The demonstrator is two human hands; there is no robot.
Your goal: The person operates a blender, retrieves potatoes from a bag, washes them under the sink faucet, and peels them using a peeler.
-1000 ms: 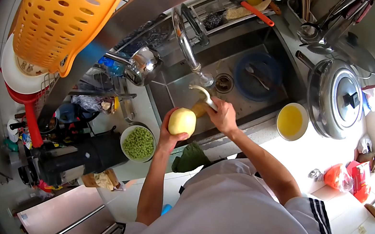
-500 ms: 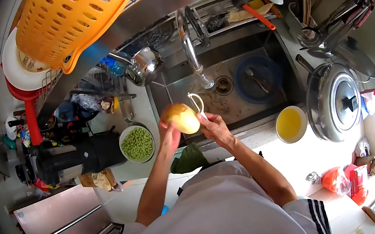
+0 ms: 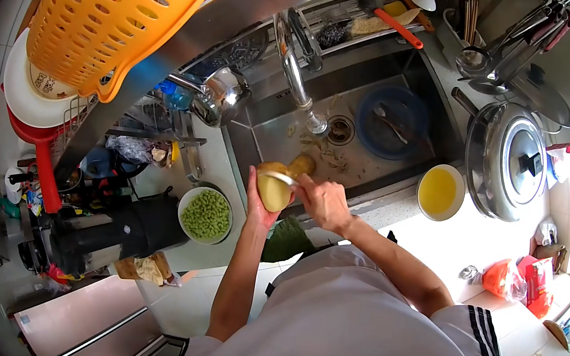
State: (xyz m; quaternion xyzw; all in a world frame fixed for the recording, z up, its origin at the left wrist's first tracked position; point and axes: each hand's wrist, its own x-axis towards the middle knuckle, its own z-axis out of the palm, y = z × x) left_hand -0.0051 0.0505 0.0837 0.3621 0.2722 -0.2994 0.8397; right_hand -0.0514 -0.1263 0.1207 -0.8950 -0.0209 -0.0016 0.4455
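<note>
My left hand is wrapped around a partly peeled potato above the near left part of the sink. Pale yellow flesh shows on its near side, brown skin on its top. My right hand grips a peeler, whose head lies against the potato. Just beyond, another brown potato rests in the sink. Peel scraps are scattered around the drain.
A blue basin with a spoon sits in the sink under the faucet's right side. Nearby are a bowl of green beans, a bowl of yellow liquid, a lidded pan and an orange colander.
My left hand has turned the potato, so that its peeled side faces nearer me. The peeler has come from above the sink onto the potato with my right hand.
</note>
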